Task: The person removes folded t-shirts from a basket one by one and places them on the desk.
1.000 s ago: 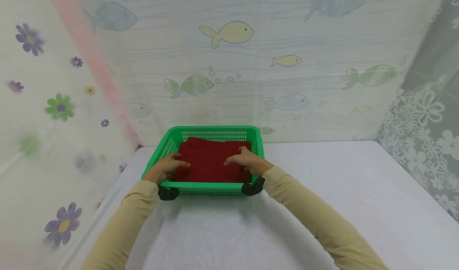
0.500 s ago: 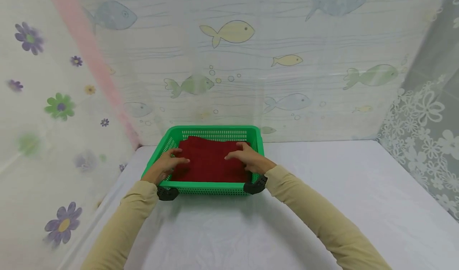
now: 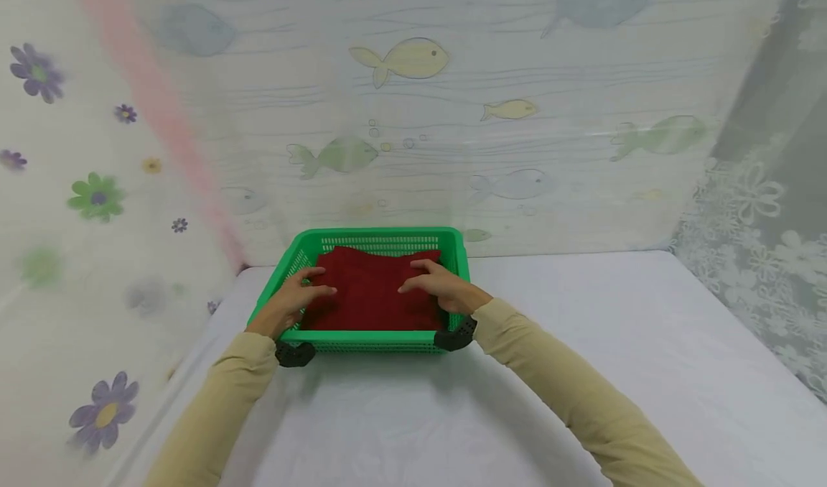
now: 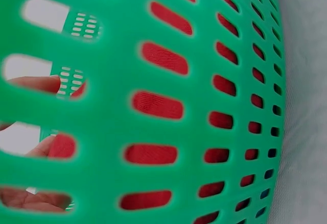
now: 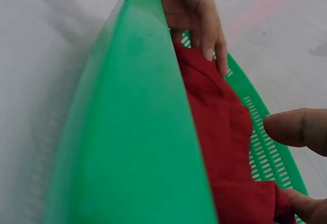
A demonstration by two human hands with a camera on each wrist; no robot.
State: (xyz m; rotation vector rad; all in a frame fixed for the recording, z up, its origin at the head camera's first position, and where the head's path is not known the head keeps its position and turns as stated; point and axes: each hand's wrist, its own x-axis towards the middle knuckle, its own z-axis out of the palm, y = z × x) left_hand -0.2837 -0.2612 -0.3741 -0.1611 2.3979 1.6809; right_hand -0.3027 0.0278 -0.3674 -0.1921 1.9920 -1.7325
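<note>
A green plastic basket (image 3: pixel 368 337) with slotted walls stands on the table, and a folded red cloth (image 3: pixel 371 297) lies inside it. My left hand (image 3: pixel 291 300) reaches over the basket's left side, thumb and fingers spread at the cloth's left edge. Opposite it, my right hand (image 3: pixel 447 287) is at the cloth's right side. The right wrist view shows its thumb (image 5: pixel 299 128) raised apart from a finger (image 5: pixel 309 208) that meets the cloth's edge. Through the slots in the left wrist view, parts of the left fingers (image 4: pixel 38 83) show; the basket wall hides most of them.
The white-covered table (image 3: pixel 581 329) extends to the right of the basket. Behind it hangs a curtain (image 3: pixel 549 149) printed with fish. A flowered sheet (image 3: pixel 97 257) closes off the left. Black wrist devices (image 3: pixel 296 355) sit close to the basket's front rim.
Both hands have shifted slightly forward and up over the cloth, with thumbs still spread. The cloth's back right corner has moved a little inward. The basket stays in place; the head view has turned slightly.
</note>
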